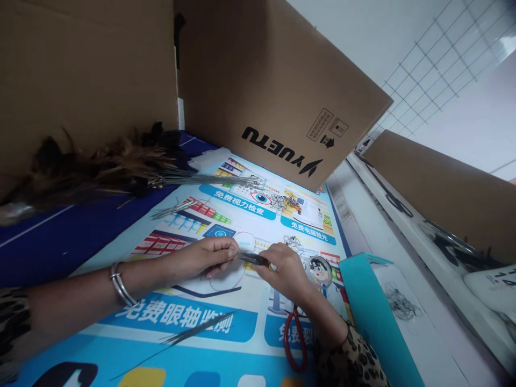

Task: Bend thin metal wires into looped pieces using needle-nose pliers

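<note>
My left hand (217, 255) is closed in a pinch over the printed mat; what its fingertips hold is too small to make out. In my right hand (284, 269) is a pair of dark-jawed pliers (252, 258), their tip meeting the left fingertips. Beneath my right forearm, a red-handled tool (295, 346) lies on the mat, its upper part hidden by the wrist. Closer to me rests a loose bundle of thin grey wires (197, 329). A round clear-rimmed ring (320, 271) lies just right of my right hand.
Brown feathers (121, 161) with long wire stems (209, 179) lie at the left. More short wires (173, 209) sit nearby. Tangled dark wire scraps (293, 243) lie beyond my hands. A large cardboard box (274, 80) stands behind, and a teal box (374, 317) at the right.
</note>
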Demonstrator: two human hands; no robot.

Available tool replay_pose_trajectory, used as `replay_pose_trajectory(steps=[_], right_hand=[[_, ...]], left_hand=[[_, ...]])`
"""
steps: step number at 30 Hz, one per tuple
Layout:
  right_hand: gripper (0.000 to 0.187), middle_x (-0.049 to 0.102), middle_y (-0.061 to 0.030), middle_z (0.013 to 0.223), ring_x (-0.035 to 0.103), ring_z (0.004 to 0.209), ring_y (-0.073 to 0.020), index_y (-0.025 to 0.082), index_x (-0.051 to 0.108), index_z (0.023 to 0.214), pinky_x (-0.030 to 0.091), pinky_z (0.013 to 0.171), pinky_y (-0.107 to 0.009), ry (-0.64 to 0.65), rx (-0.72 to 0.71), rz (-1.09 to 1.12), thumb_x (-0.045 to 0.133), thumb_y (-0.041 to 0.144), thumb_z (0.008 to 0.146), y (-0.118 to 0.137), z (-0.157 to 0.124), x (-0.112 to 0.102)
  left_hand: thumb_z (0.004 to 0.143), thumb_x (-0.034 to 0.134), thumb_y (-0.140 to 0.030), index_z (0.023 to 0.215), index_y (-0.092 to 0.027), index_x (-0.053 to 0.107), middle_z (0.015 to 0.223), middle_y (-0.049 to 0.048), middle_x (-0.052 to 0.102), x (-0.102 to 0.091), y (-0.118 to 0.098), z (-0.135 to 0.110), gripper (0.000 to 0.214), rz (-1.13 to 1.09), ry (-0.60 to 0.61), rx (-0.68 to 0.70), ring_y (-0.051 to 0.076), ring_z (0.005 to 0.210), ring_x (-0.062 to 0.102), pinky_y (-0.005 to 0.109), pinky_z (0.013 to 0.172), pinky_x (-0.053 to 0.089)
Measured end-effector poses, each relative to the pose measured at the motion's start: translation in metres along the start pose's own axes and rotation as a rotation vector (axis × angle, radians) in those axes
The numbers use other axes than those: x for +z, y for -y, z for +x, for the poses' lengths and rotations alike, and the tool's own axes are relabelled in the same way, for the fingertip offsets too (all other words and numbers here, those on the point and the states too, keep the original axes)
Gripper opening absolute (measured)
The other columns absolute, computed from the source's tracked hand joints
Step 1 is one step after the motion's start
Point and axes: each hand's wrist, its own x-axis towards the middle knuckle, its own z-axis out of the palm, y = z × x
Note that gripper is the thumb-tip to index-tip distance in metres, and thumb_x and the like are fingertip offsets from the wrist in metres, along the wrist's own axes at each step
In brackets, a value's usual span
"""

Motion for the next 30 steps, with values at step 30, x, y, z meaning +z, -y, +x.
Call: replay_pose_trajectory(steps=[30], right_hand=[[0.008, 0.059, -0.0082, 0.079, 0.049, 0.075, -0.0233, 0.019, 0.061, 0.089, 0.035, 0.066, -0.038, -0.199, 0.002, -0.599, 0.057, 0.025, 0.094, 0.029, -0.010, 0.009]], left_hand=[[0.089, 0.049, -0.034, 0.078, -0.022, 0.058, 0.060, -0.0043, 0.052, 0.006, 0.000, 0.000, 0.019, 0.558, -0.361, 0.220, 0.017, 0.057, 0.049, 0.025, 0.055, 0.036]])
